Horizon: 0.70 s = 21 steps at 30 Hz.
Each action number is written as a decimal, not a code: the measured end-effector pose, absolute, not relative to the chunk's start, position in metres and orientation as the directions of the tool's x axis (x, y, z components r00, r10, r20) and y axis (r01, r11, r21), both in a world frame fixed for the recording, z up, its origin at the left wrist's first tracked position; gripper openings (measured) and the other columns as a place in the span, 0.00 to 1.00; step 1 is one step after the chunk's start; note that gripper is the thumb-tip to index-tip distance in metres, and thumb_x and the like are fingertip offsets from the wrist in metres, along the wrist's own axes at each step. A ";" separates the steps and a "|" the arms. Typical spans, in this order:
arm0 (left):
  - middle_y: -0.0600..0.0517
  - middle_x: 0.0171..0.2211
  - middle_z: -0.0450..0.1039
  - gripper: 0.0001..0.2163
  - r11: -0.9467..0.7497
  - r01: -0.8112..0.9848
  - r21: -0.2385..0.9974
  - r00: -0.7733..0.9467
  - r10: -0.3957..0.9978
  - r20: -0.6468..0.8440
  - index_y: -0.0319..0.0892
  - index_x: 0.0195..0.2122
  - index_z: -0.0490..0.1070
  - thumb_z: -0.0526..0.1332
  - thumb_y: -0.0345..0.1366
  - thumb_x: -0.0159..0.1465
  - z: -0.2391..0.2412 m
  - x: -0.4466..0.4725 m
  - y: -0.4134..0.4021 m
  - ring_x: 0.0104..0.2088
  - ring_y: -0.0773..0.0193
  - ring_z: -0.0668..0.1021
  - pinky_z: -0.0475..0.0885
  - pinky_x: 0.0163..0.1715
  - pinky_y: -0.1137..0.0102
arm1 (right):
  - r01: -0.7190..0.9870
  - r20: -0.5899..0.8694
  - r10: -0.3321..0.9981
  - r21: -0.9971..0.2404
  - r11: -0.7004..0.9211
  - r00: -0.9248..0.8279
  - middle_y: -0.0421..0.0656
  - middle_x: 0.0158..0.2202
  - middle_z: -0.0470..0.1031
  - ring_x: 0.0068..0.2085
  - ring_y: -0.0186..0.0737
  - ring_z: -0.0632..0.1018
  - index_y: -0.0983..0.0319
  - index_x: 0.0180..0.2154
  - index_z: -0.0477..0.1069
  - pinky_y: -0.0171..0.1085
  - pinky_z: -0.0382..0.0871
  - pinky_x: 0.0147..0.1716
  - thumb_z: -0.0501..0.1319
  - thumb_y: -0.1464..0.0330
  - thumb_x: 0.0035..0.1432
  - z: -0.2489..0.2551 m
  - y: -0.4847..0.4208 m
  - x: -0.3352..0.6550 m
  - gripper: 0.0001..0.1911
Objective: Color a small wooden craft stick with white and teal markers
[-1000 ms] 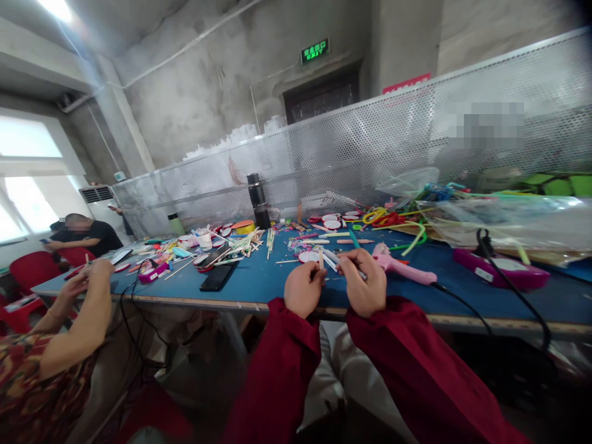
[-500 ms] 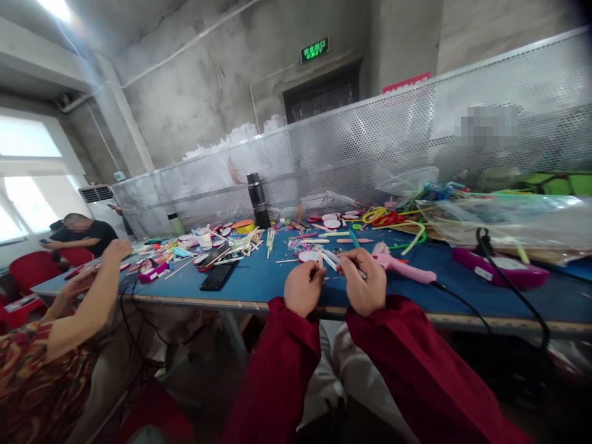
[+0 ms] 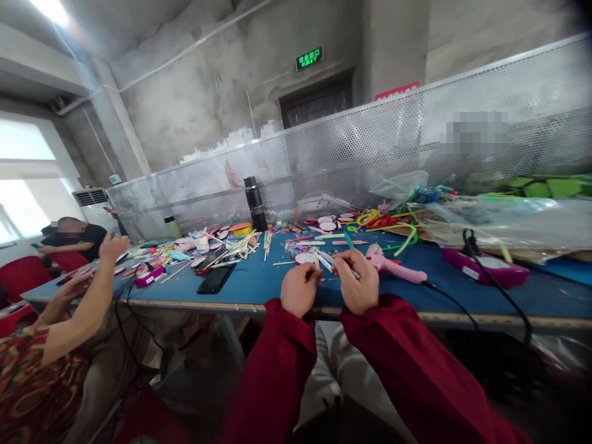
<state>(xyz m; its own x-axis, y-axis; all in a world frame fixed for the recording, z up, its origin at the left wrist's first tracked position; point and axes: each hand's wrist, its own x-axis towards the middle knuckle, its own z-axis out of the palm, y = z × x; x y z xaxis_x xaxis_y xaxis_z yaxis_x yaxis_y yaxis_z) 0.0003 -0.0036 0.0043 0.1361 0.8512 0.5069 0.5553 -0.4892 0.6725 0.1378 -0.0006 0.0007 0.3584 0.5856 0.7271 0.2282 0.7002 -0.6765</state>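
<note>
My left hand [image 3: 300,291] is closed just above the table's front edge, pinching a small flat pale wooden stick [image 3: 317,261] upright between thumb and fingers. My right hand [image 3: 357,285] is closed round a slim whitish pen [image 3: 326,259], whose front end points left toward the stick. I cannot tell whether pen and stick touch. Behind my left hand lies a round white disc [image 3: 305,257]. A pink hot glue gun [image 3: 401,269] rests right of my right hand, its cable running off the front edge. Several pens, among them a pale green one [image 3: 329,236], lie beyond my hands.
A black phone [image 3: 215,279], a black thermos [image 3: 255,205] and a heap of paper sticks [image 3: 245,245] are at left. A purple box [image 3: 485,266] with a black cable and plastic bags [image 3: 481,225] are at right. A co-worker's arm [image 3: 86,320] reaches over the table's left end.
The camera view has shifted slightly, so everything sits a little further left. Both hands keep their grips. The co-worker's raised hand at left has opened its fingers.
</note>
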 end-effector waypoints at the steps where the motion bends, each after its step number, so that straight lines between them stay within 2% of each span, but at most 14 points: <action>1: 0.56 0.24 0.70 0.12 -0.488 0.552 0.676 0.134 0.852 0.506 0.43 0.27 0.70 0.58 0.39 0.67 0.005 0.000 -0.004 0.27 0.67 0.70 0.61 0.30 0.73 | 0.218 0.721 0.591 -0.682 0.699 0.363 0.38 0.23 0.73 0.26 0.38 0.74 0.59 0.30 0.72 0.37 0.68 0.29 0.59 0.66 0.59 0.001 0.000 0.138 0.07; 13: 0.57 0.22 0.65 0.13 -0.496 0.556 0.667 0.153 0.849 0.505 0.41 0.25 0.69 0.58 0.40 0.67 0.005 0.000 -0.003 0.26 0.69 0.67 0.58 0.29 0.73 | 0.099 0.656 0.680 -0.740 0.666 0.329 0.37 0.22 0.75 0.21 0.37 0.74 0.59 0.31 0.71 0.37 0.69 0.23 0.59 0.64 0.57 0.004 0.000 0.136 0.06; 21: 0.56 0.23 0.67 0.13 -0.499 0.589 0.636 0.156 0.842 0.516 0.42 0.26 0.69 0.57 0.40 0.68 0.005 -0.001 -0.002 0.26 0.68 0.68 0.58 0.29 0.74 | 0.091 0.640 0.696 -0.754 0.651 0.326 0.37 0.21 0.75 0.21 0.36 0.74 0.59 0.31 0.70 0.35 0.68 0.22 0.59 0.64 0.56 0.005 0.000 0.135 0.05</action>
